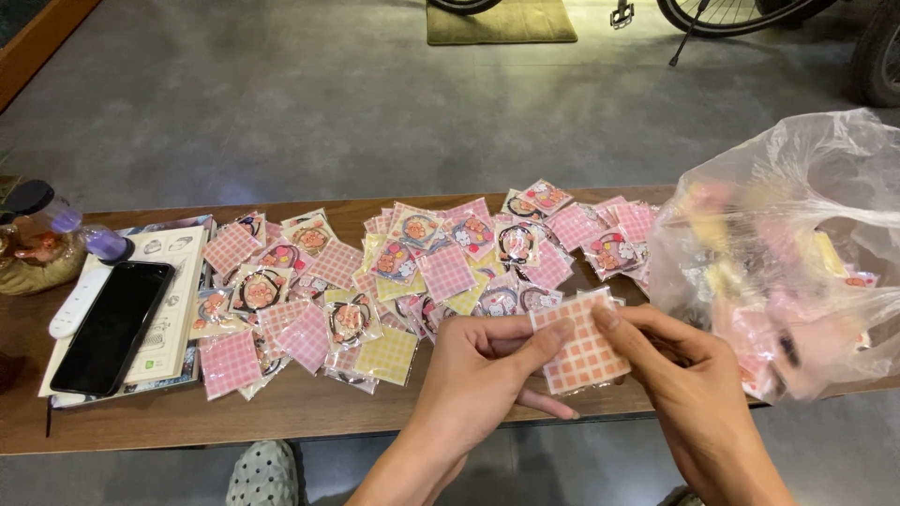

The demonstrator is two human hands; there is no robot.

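Both hands hold one small pink checkered packet (583,345) above the front edge of a wooden table (281,412). My left hand (483,365) pinches the packet's left edge with thumb and fingers. At the packet's right edge my right hand (677,370) grips it the same way. Behind the hands lies a spread pile of several similar small packets (412,272), pink and yellow checkered ones and ones with cartoon charms. A clear plastic bag (787,244) with more packets inside stands at the right, just beside my right hand.
At the table's left lie a black phone (112,326) on a booklet (173,309), a white remote-like bar (80,302) and a bottle with a black cap (42,230). Bicycle wheels (731,14) and a mat (502,23) are on the grey floor behind. A spotted shoe (264,473) shows below the table.
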